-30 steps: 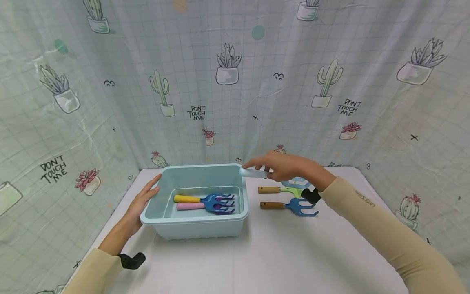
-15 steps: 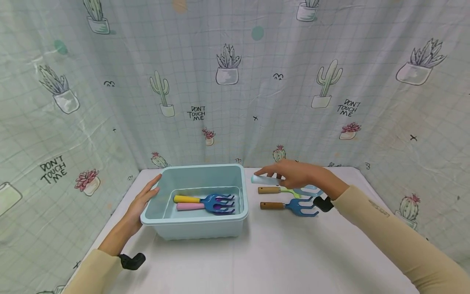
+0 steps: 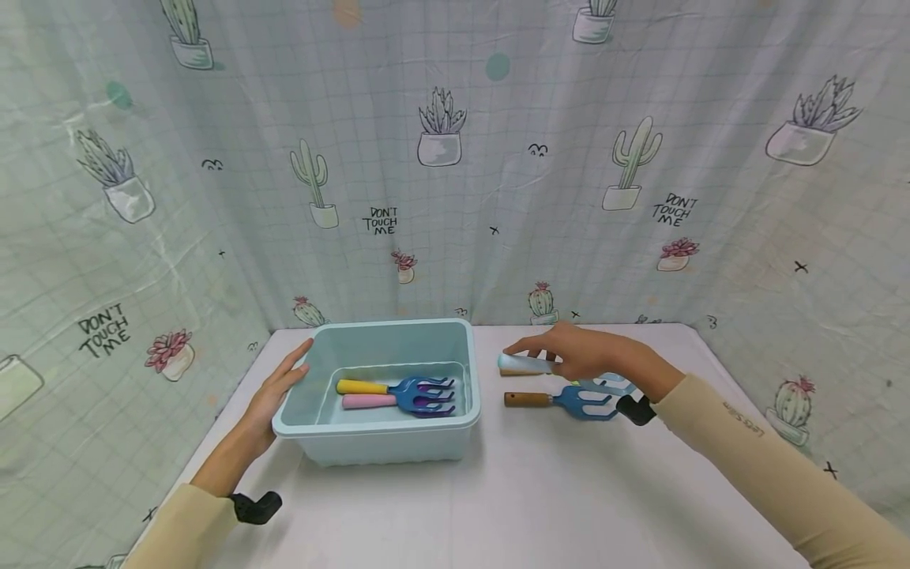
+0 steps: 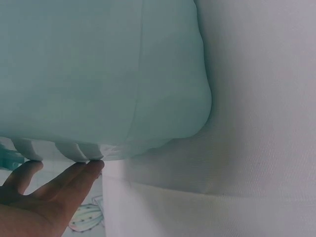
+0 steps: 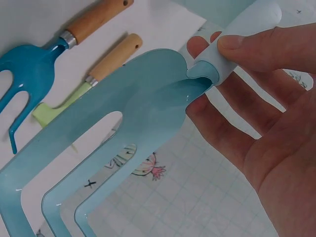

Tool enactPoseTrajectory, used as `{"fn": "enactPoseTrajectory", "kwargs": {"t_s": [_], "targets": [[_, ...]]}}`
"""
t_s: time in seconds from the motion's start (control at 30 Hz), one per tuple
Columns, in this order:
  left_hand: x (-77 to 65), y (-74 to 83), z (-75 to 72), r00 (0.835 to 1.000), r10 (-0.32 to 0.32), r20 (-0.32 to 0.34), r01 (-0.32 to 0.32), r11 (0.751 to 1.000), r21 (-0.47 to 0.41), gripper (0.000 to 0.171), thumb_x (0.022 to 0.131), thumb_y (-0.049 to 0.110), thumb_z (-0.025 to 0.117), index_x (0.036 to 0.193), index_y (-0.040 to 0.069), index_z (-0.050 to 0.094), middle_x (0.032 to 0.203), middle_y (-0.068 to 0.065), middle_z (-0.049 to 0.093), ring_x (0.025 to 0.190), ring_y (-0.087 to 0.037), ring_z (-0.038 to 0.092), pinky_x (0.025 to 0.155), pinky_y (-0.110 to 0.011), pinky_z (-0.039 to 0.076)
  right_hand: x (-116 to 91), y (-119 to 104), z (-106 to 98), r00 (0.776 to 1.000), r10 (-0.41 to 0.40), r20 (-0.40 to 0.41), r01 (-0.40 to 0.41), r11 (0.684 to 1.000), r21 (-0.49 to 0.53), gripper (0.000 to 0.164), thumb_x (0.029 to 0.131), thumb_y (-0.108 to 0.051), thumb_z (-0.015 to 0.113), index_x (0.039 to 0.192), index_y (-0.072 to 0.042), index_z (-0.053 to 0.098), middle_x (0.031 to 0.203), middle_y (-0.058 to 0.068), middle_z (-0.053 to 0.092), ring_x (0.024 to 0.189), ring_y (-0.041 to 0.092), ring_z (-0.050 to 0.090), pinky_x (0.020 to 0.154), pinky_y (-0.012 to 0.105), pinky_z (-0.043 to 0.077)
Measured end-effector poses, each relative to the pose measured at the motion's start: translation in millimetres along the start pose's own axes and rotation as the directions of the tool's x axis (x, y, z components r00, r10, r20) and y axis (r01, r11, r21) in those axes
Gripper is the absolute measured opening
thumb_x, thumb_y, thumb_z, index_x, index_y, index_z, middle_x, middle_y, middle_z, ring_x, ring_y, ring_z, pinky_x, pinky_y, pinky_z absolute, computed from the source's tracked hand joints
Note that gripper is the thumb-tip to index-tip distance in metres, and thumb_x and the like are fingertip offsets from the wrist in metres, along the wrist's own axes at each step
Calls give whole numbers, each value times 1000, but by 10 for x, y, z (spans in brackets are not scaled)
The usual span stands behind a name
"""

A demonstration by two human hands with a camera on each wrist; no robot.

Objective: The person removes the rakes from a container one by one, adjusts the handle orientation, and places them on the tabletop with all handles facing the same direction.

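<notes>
Right hand [image 3: 570,348] pinches pale-blue three-tined fork [image 5: 150,96] by handle [image 5: 254,22]; left hand [image 3: 273,389], fingers straight, braces aqua plastic bin [image 3: 377,427]; I'd guard tines [image 5: 51,202] from snagging.

"DON'T TOUCH ME" stood on the curtain [image 3: 455,245] left, far centre and far right; "LetsSlim" marked the right sleeve [image 3: 773,480].

Garden tools [image 3: 565,400]: five. Bin [image 3: 380,450]: one. Sleeves [image 3: 775,470]: two.
</notes>
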State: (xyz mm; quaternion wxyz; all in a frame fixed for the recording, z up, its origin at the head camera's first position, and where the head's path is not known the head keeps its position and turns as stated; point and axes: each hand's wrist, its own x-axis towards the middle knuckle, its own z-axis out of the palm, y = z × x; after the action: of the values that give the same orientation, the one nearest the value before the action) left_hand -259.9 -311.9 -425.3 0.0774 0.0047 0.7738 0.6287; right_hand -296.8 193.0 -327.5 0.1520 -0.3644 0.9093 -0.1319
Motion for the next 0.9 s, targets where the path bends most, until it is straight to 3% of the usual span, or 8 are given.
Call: {"fn": "enactPoseTrajectory", "kwargs": {"t_s": [0.23,0.9], "targets": [[-10,-2,6,1000,-2,-6,2,1000,-2,62,111,48,37,166,42,9,176,2,-9,162,-40,-5,121,-74,13,10,93,103,1000,23,-3,-23,1000,-1,75,88,10,63,150,-31,54,131,10,69,107,25,71,90,44,62],[-1,4,-2,1000,4,10,-4,1000,-14,63,111,48,38,166,40,8,176,2,-10,162,-39,-5,123,-72,12,-94,234,378,999,25,38,-28,998,59,70,90,9,62,148,-29,57,135,6,69,107,24,72,94,42,60]]}}
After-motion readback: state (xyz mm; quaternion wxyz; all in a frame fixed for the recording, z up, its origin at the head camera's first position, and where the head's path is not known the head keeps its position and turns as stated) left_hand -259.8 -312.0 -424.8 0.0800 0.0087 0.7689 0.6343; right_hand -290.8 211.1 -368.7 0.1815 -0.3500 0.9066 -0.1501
